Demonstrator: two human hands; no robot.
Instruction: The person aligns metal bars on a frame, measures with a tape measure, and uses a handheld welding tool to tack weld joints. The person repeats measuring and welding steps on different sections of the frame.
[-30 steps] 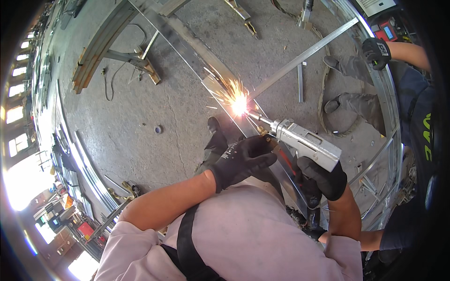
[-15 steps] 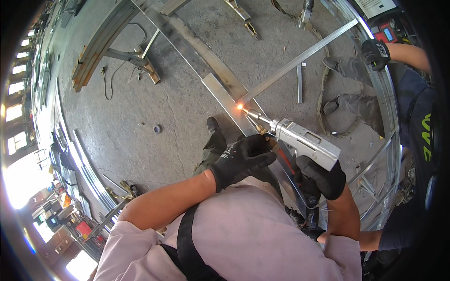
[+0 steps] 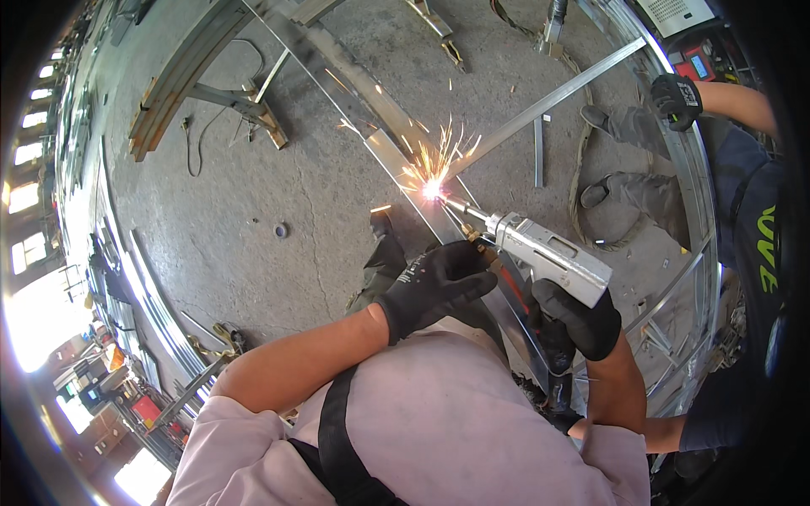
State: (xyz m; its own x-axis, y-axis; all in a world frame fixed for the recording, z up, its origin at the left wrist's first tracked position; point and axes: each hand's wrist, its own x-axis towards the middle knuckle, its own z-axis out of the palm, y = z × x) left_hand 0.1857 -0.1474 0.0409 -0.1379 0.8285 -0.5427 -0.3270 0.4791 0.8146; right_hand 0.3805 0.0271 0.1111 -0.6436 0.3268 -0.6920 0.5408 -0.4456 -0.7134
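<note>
My right hand (image 3: 582, 320), in a black glove, is wrapped around the handle of a silver handheld laser welding gun (image 3: 553, 257). The gun's nozzle points up and left at a joint where a thin square metal tube (image 3: 548, 105) meets a wider rectangular metal beam (image 3: 392, 156). A bright glow and a spray of sparks (image 3: 434, 173) burst from that joint. My left hand (image 3: 434, 287), also in a black glove, is curled at the beam's near part, beside the gun's brass fitting (image 3: 470, 232). Its fingertips are partly hidden, so what they grip does not show.
At the right a co-worker's gloved hand (image 3: 677, 99) rests on the metal frame (image 3: 696, 169). Brown steel beams (image 3: 181, 84) stand at upper left. A hose (image 3: 582, 181) and a tape roll (image 3: 281, 229) lie on the concrete floor, with long metal bars (image 3: 164, 312) at left.
The small orange glow at the nozzle has grown into a bright flare, with sparks flying up and outward. Both my hands and the welding gun stay nearly where they were.
</note>
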